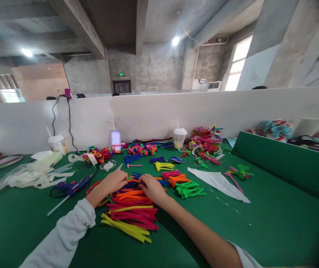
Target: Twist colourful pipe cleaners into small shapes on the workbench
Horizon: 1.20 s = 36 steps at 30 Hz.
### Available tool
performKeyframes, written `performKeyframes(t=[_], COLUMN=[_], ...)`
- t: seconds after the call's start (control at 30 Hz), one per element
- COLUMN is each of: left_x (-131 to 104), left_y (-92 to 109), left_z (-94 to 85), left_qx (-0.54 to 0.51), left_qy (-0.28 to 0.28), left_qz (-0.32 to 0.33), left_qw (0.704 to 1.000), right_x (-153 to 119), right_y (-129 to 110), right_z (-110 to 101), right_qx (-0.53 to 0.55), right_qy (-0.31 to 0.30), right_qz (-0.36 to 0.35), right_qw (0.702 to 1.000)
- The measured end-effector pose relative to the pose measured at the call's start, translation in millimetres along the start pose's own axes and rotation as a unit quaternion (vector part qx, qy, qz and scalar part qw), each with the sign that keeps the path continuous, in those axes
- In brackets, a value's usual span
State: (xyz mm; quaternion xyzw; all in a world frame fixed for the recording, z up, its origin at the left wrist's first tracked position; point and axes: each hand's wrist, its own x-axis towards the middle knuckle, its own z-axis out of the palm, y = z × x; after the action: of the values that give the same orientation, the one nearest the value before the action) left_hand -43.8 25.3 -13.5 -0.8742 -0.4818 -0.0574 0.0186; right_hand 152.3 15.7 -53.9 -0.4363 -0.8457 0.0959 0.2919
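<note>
My left hand (116, 181) is closed, its fingertips at the upper edge of a pile of coloured pipe cleaners (133, 208). Close by on the right, my right hand (150, 186) is closed too, fingers bent down over the same edge. Orange and blue strands show between and beside the hands; what the fingertips pinch is too small to make out. The pile runs from blue and orange through red and pink to yellow stems (126, 227) nearest me. Green (190, 189), orange (178, 179) and yellow (164, 166) bundles lie to the right.
A blue glue gun (74, 187) and white strips (42, 178) lie left on the green table (198, 230). Two lidded cups (180, 138), a phone (115, 140) and colourful heaps (206, 140) stand along the back. A white cloth (218, 182) and green divider (284, 163) are right.
</note>
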Motion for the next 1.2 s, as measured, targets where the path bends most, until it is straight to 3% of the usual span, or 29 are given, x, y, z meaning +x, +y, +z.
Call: performKeyframes(t=[0.27,0.53,0.77,1.1,1.2], left_x=[-7,3,1,-9,-11], left_y=[-2,15,26,16,20], left_z=[0.9,10.5,10.7,6.1,4.3], left_qx=[0.023,0.066,0.109,0.077,0.078], left_qy=[0.023,0.085,0.107,0.151,0.145], left_qz=[0.005,0.068,0.086,0.082,0.086], left_qw=[0.999,0.992,0.984,0.982,0.983], right_x=[14,14,14,7,6], right_y=[2,0,1,-6,-7], right_z=[-14,4,3,-17,-17], right_qx=[-0.082,-0.167,-0.112,-0.138,-0.096], right_qy=[-0.025,0.008,0.041,0.037,0.042], right_qz=[-0.026,-0.081,-0.113,-0.136,-0.133], right_qw=[0.996,0.983,0.986,0.98,0.986])
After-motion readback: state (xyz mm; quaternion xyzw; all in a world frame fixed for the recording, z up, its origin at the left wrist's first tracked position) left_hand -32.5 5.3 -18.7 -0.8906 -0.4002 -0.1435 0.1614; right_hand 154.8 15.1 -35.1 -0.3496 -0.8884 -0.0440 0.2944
